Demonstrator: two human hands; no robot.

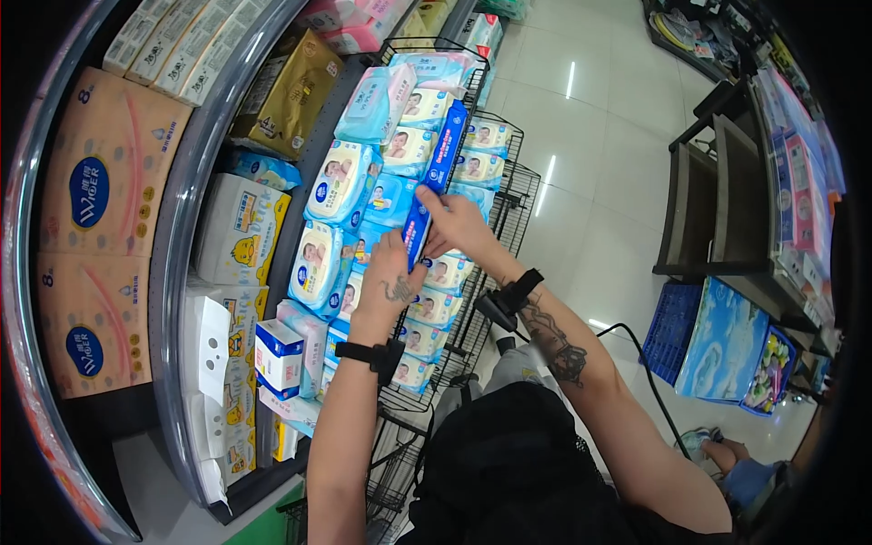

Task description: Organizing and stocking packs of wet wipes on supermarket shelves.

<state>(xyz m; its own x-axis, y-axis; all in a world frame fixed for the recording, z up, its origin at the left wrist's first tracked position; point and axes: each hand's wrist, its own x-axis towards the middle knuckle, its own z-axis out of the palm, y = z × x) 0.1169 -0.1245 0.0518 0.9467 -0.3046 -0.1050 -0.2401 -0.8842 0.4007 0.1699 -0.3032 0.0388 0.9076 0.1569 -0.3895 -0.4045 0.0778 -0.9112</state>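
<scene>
A long blue printed strip (446, 146) lies slantwise along the front of a wire rack (521, 204) filled with packs of wet wipes. My right hand (460, 225) grips the strip near its middle, the thumb on its printed face and the fingers behind its edge. At the strip's lower end is my left hand (390, 272), its fingers bent over the wipes; how firmly it holds the strip is hidden. Left of the strip stand larger wipes packs (337, 184) with baby pictures. Rows of smaller packs (436, 306) sit to its right.
A blue and white box (279, 357) rests on wipes near my left forearm. Shelves at left hold tissue cartons (95, 197) and duck-print packs (238, 231). Across the tiled floor (593, 163) stand a dark shelf unit (695, 197) and a blue basket (671, 334). Another person's leg (722, 456) shows at lower right.
</scene>
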